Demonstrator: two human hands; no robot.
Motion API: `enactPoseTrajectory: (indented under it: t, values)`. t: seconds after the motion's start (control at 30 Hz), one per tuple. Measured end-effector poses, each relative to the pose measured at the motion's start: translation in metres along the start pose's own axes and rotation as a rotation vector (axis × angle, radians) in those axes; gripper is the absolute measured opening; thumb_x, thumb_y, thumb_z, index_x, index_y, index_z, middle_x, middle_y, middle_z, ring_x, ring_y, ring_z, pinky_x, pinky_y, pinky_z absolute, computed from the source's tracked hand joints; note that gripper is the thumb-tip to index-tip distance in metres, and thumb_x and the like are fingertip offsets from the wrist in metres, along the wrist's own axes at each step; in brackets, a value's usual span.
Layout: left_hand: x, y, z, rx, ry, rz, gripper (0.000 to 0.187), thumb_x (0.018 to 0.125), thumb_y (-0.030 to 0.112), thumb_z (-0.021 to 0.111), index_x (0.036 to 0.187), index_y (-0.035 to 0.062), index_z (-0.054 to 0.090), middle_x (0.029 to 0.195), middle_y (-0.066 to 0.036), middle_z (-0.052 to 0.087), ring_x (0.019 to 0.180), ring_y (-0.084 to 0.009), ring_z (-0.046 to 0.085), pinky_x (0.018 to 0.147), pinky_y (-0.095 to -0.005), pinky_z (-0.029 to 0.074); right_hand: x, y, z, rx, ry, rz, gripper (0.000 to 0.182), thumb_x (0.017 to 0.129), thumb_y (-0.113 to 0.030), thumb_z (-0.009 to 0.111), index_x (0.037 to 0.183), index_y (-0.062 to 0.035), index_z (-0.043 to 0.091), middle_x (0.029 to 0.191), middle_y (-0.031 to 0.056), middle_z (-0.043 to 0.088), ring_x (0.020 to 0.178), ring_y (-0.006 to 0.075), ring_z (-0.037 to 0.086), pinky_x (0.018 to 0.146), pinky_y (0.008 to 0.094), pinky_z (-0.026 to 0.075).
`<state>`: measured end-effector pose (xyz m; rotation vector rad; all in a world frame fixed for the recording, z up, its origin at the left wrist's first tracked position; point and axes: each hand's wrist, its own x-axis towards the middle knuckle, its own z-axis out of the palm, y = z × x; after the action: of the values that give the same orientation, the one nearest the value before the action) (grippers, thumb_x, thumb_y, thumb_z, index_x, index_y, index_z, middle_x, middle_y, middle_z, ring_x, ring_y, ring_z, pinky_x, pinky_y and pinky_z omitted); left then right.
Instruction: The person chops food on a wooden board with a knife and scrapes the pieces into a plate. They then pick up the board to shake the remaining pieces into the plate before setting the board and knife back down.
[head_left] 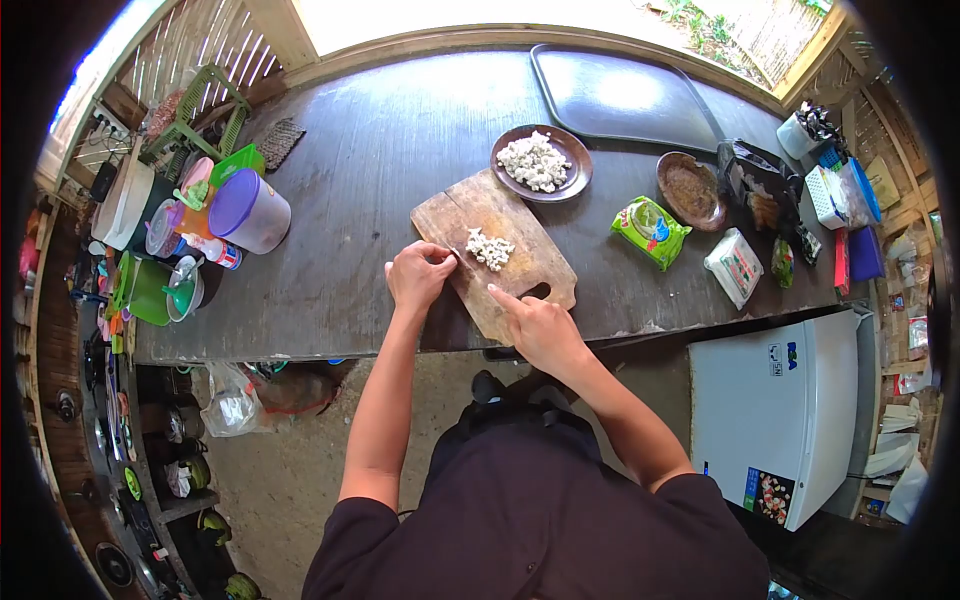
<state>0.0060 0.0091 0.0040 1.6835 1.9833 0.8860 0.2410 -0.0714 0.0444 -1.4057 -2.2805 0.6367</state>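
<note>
A wooden cutting board (513,225) with a handle hole lies at an angle near the table's front edge. On it is a small heap of chopped whitish pieces (490,250). My left hand (418,274) is at the board's left edge, thumb and fingers pinched together; what they hold is too small to make out. My right hand (541,328) is over the board's lower part, fingers curled and forefinger stretched forward along what looks like a thin knife (474,268), its blade barely visible. Just beyond the board, a brown plate (582,178) bears more whitish pieces (533,161).
Right of the board lie a green packet (650,232), a stone mortar (690,190), a white package (734,267) and a black plastic bag (760,185). A black tray (625,95) lies behind. Purple-lidded tub (250,212) at left; white fridge (765,410) below right.
</note>
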Motion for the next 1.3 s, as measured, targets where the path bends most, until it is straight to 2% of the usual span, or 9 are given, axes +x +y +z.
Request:
enactPoseTrajectory:
  t: [0.03,0.13,0.23,0.47,0.73,0.83,1.03,1.13,1.3]
  values:
    - [0.000,0.000,0.000,-0.004,-0.003,-0.001,0.024,0.079,0.038,0.081,0.088,0.0154,0.084,0.090,-0.001,0.077,0.084,-0.0251,0.073,0.084,-0.0417,0.046,0.004,0.001,0.002,0.016,0.004,-0.007,0.047,0.101,-0.019,0.057,0.148,-0.0185,0.060,0.085,0.0206,0.069,0.075,0.0409,0.072,0.071,0.0523,0.059]
    - [0.000,0.005,-0.004,0.052,-0.012,0.013,0.023,0.080,0.033,0.083,0.091,0.0119,0.084,0.091,-0.005,0.078,0.083,-0.0251,0.075,0.080,-0.0375,0.056,0.014,0.004,0.008,0.038,-0.005,0.002,0.047,0.101,-0.018,0.055,0.148,-0.0183,0.060,0.086,0.0212,0.070,0.076,0.0417,0.072,0.072,0.0530,0.059]
    - [0.000,0.001,0.000,0.008,-0.004,0.007,0.024,0.080,0.039,0.080,0.088,0.0162,0.084,0.090,-0.002,0.077,0.085,-0.0245,0.073,0.085,-0.0417,0.046,0.017,0.000,0.011,0.033,-0.014,0.026,0.050,0.099,-0.015,0.058,0.149,-0.0169,0.059,0.087,0.0220,0.069,0.076,0.0423,0.071,0.073,0.0518,0.059]
    - [-0.005,-0.001,0.002,-0.010,0.035,0.013,0.023,0.081,0.038,0.079,0.088,0.0168,0.083,0.088,-0.001,0.075,0.082,-0.0236,0.071,0.084,-0.0408,0.045,0.010,-0.005,0.016,-0.103,-0.001,0.008,0.056,0.097,-0.012,0.056,0.153,-0.0156,0.054,0.088,0.0220,0.070,0.076,0.0405,0.074,0.071,0.0505,0.061]
    - [-0.005,-0.003,0.003,-0.049,0.064,0.012,0.022,0.083,0.038,0.078,0.087,0.0172,0.083,0.084,0.000,0.072,0.079,-0.0220,0.070,0.083,-0.0405,0.044,-0.012,-0.007,0.004,-0.081,0.036,0.018,0.052,0.099,-0.016,0.059,0.151,-0.0148,0.056,0.088,0.0201,0.068,0.072,0.0399,0.072,0.068,0.0502,0.060]
    - [-0.007,0.003,-0.001,0.005,0.080,0.043,0.020,0.082,0.030,0.081,0.090,0.0123,0.083,0.084,-0.004,0.074,0.079,-0.0224,0.072,0.078,-0.0363,0.055,-0.018,-0.011,0.002,-0.029,0.057,0.034,0.050,0.100,-0.016,0.059,0.150,-0.0148,0.056,0.088,0.0201,0.068,0.072,0.0408,0.071,0.068,0.0508,0.059]
    - [-0.007,-0.003,0.002,-0.035,0.104,0.082,0.019,0.082,0.029,0.081,0.088,0.0113,0.083,0.083,-0.004,0.073,0.077,-0.0211,0.071,0.075,-0.0349,0.055,-0.030,-0.006,0.009,0.056,0.068,0.050,0.050,0.100,-0.016,0.059,0.150,-0.0143,0.056,0.091,0.0210,0.069,0.073,0.0420,0.071,0.069,0.0519,0.059]
    - [-0.005,-0.004,0.003,-0.076,0.069,0.064,0.021,0.084,0.037,0.079,0.086,0.0166,0.083,0.084,0.001,0.071,0.080,-0.0202,0.069,0.080,-0.0396,0.041,-0.028,-0.001,0.008,0.047,0.085,0.069,0.050,0.100,-0.015,0.058,0.150,-0.0143,0.056,0.091,0.0212,0.069,0.073,0.0417,0.071,0.069,0.0516,0.059]
    - [-0.004,0.000,0.003,-0.037,0.075,0.129,0.019,0.083,0.036,0.080,0.087,0.0179,0.083,0.083,0.002,0.071,0.079,-0.0187,0.069,0.079,-0.0392,0.040,-0.024,0.002,0.007,0.022,0.107,0.077,0.051,0.100,-0.015,0.059,0.151,-0.0149,0.056,0.088,0.0203,0.068,0.071,0.0408,0.071,0.068,0.0511,0.059]
